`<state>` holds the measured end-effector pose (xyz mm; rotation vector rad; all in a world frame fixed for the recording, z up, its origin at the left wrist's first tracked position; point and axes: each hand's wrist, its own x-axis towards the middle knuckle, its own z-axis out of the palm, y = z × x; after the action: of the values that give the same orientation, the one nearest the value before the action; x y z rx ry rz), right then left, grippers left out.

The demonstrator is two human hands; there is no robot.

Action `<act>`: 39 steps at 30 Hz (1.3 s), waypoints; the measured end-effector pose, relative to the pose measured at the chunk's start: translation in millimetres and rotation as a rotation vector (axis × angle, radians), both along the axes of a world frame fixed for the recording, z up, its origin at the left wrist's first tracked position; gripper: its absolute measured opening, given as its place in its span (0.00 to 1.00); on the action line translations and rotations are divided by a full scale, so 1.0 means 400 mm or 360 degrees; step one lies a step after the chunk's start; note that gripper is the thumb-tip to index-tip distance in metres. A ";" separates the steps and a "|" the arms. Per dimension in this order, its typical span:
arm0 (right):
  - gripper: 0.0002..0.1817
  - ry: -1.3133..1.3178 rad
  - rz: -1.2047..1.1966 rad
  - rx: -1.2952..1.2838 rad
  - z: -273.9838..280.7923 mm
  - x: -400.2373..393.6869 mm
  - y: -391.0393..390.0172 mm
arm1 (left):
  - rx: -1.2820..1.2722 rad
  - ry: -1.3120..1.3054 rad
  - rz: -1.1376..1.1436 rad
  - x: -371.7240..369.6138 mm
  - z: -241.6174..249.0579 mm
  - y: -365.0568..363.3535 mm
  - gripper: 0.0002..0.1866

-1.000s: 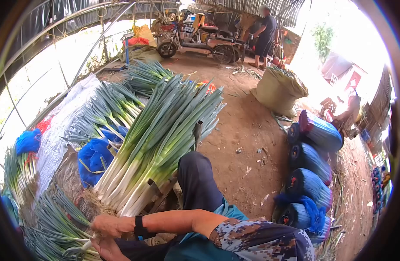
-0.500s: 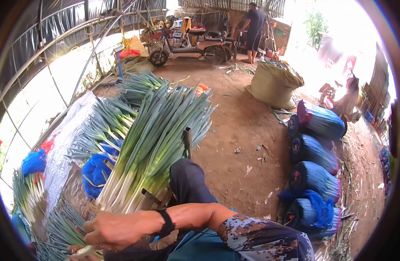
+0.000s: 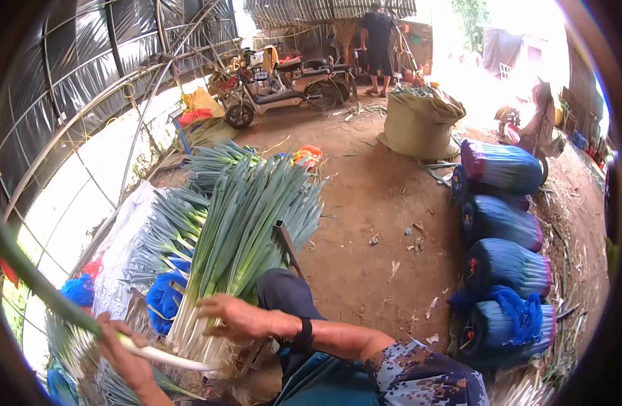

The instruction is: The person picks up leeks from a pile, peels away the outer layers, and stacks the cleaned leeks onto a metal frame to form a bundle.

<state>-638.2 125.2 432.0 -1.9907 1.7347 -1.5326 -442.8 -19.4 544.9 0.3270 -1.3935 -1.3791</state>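
Note:
My left hand point(image 3: 126, 348), low at the left, is closed around a single leek point(image 3: 165, 357). Its white root end points right, and its green leaves run up past the left edge of the view. Fingers apart and holding nothing, my right hand point(image 3: 235, 318) is over the white lower ends of a large pile of leeks point(image 3: 236, 230). A dark band point(image 3: 305, 329) circles that wrist. The pile leans against a metal post point(image 3: 288, 247) in front of my knee point(image 3: 284, 291).
Blue net bags point(image 3: 163, 303) and more leeks lie left of the pile. Several wrapped bundles point(image 3: 510, 267) line the right side. A large sack point(image 3: 422, 125), a scooter point(image 3: 290, 95) and a standing person point(image 3: 378, 44) are farther back. Scraps dot the dirt floor point(image 3: 365, 203).
My right hand has left the leek's white end and moved up and right to the pile, fingers opening. My left hand has risen with the leek. The view has shifted slightly.

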 end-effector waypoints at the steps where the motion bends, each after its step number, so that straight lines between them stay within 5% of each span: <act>1: 0.24 -0.0116 -0.0010 -0.0012 0.051 -0.035 0.016 | -0.0056 -0.0058 -0.0045 -0.040 -0.008 0.025 0.20; 6: 0.48 -0.1185 0.0561 -0.0494 0.128 -0.161 0.065 | -0.0377 -0.0711 -0.0503 -0.218 -0.181 0.068 0.12; 9: 0.20 -0.1496 0.0293 -0.0643 0.089 -0.205 0.067 | -0.0476 -0.0890 -0.0551 -0.305 -0.276 0.139 0.17; 11: 0.19 -0.2109 0.0136 -0.0766 0.110 -0.192 0.048 | -0.0404 -0.1312 -0.0553 -0.310 -0.276 0.157 0.20; 14: 0.23 -0.2147 0.0064 -0.0818 0.015 -0.286 0.018 | -0.0588 -0.1357 -0.0553 -0.260 -0.385 0.107 0.22; 18: 0.25 -0.2092 0.0246 -0.0803 0.030 -0.342 0.012 | -0.0287 -0.1668 -0.0792 -0.110 -0.523 0.023 0.28; 21: 0.26 -0.2218 0.0176 -0.0825 0.020 -0.413 -0.010 | -0.0159 -0.1953 -0.0774 0.007 -0.459 0.032 0.29; 25: 0.26 -0.2290 0.0148 -0.0925 -0.010 -0.476 -0.032 | -0.0099 -0.1873 -0.0629 0.113 -0.533 0.006 0.28; 29: 0.20 -0.2469 0.0257 -0.0865 -0.080 -0.539 -0.023 | 0.0533 -0.1311 -0.0753 0.144 -0.547 -0.006 0.26; 35: 0.13 -0.2328 0.0384 -0.0589 -0.044 -0.631 -0.115 | 0.0281 -0.0949 -0.0195 0.111 -0.438 -0.207 0.26; 39: 0.13 -0.2229 0.0066 -0.0147 -0.070 -0.614 -0.178 | -0.0103 -0.1251 0.0064 0.140 -0.522 -0.305 0.21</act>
<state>-884.0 54.2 403.9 -0.4773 0.9468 -2.1072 -387.0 -141.5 336.2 0.9165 -2.0414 -1.2109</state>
